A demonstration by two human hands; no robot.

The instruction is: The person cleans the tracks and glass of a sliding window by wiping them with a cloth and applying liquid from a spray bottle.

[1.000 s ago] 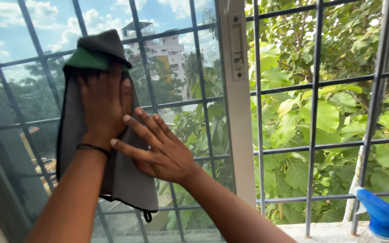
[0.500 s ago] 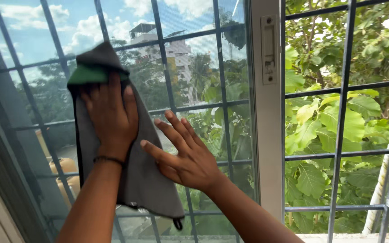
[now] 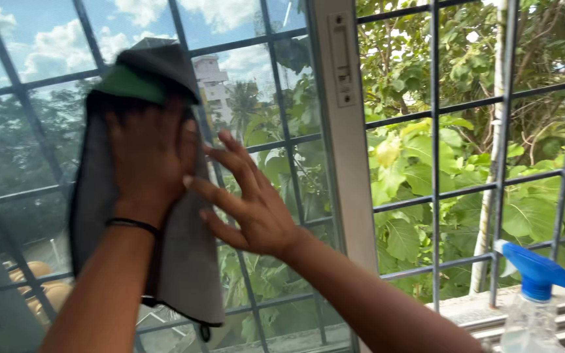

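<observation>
At far left, a glass pane (image 3: 27, 131) reflects sky, clouds and a building. The left hand (image 3: 152, 153), with a black band at its wrist, lies flat with fingers spread and presses a grey cloth (image 3: 184, 261) against the glass; a green patch shows at the cloth's top, and its lower part hangs loose below the wrist. Just beside it, the right hand (image 3: 250, 202) is open, fingers splayed, fingertips touching the cloth's right edge. Next comes a white window frame (image 3: 344, 131), then dark bars (image 3: 434, 150) before green leaves. At lower right stands a spray bottle (image 3: 534, 287) with a blue trigger head
</observation>
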